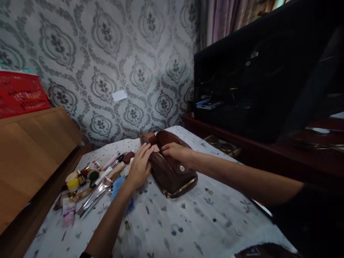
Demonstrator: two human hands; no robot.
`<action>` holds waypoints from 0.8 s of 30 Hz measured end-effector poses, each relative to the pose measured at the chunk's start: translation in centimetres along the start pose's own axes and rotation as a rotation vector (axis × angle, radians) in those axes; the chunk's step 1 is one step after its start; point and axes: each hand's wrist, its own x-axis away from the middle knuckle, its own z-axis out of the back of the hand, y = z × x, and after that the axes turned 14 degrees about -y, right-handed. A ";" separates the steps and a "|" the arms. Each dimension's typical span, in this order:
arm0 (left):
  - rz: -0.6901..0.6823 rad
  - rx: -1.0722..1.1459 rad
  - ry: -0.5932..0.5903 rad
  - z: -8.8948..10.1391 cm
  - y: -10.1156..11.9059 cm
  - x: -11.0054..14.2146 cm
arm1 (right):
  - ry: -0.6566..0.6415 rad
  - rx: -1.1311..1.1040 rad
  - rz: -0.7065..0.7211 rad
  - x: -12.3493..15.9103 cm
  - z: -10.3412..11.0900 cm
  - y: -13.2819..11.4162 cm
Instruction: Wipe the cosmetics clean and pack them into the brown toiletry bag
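Observation:
A dark brown leather handbag [172, 175] lies on the patterned cloth in front of me, its top opening spread apart. A gold zip runs along its lower edge, and a round silver snap sits on its side. My left hand [140, 164] grips the left rim of the opening, fingers bent over the edge. My right hand [178, 153] reaches into the opening from the right. Its thumb shows near the middle, but the other fingers are mostly hidden. A small pinkish piece [155, 147] shows at the opening between the hands; what it is I cannot tell.
Left of the bag lies a pile of cosmetics: a yellow-lidded jar [72, 184], a pink-white tube [69, 212], a metallic rose tube [98, 191] and several brushes. A blue cloth [117, 188] is by my left wrist. A large black screen [255, 79] stands at right, a red basket [23, 94] at left.

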 end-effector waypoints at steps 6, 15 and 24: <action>0.047 -0.011 0.009 -0.5 -0.3 2.9 | -0.106 0.095 0.089 2.9 -0.7 1.2; 0.434 -0.107 -0.111 0.8 -5.9 10.9 | 0.185 0.563 0.674 6.4 -4.4 2.0; 0.501 0.000 -0.112 1.0 -8.0 14.9 | -0.202 0.651 0.700 2.2 -15.7 5.9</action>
